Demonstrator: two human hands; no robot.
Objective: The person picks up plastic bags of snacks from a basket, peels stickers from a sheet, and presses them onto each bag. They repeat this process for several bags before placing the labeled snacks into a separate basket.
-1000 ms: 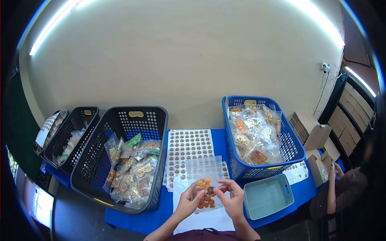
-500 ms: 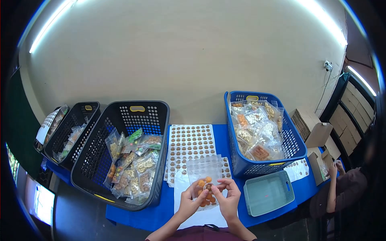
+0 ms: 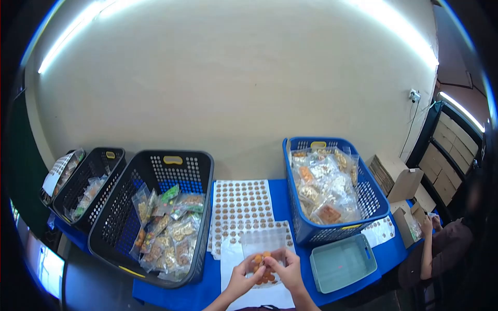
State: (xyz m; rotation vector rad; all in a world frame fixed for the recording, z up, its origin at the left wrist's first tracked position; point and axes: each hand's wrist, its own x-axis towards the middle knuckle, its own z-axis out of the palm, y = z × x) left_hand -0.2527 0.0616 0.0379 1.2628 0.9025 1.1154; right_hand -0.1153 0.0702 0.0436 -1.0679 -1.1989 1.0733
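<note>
A clear zip bag [image 3: 263, 240] with round orange snacks in its lower part is held upright between my two hands. My left hand [image 3: 244, 278] grips its left side, and my right hand [image 3: 288, 270] grips the right side. Both thumbs meet on the front of the bag, over the spot where a round brown sticker showed earlier; they now hide most of it. Beneath the bag lies white paper [image 3: 231, 269], and just behind are sheets of round brown stickers [image 3: 243, 202].
At left stands a large black basket [image 3: 98, 243] of filled bags, with smaller black baskets [image 3: 65, 199] beyond. On the right are a blue basket [image 3: 324, 232] of bags, a green-grey tray [image 3: 344, 267] and cardboard boxes [image 3: 402, 186]. A co-worker [image 3: 448, 249] handles something there.
The view has tilted upward, so everything sits lower. My thumbs have come together over the round sticker, which was plainly visible before. The co-worker's hands have shifted slightly.
</note>
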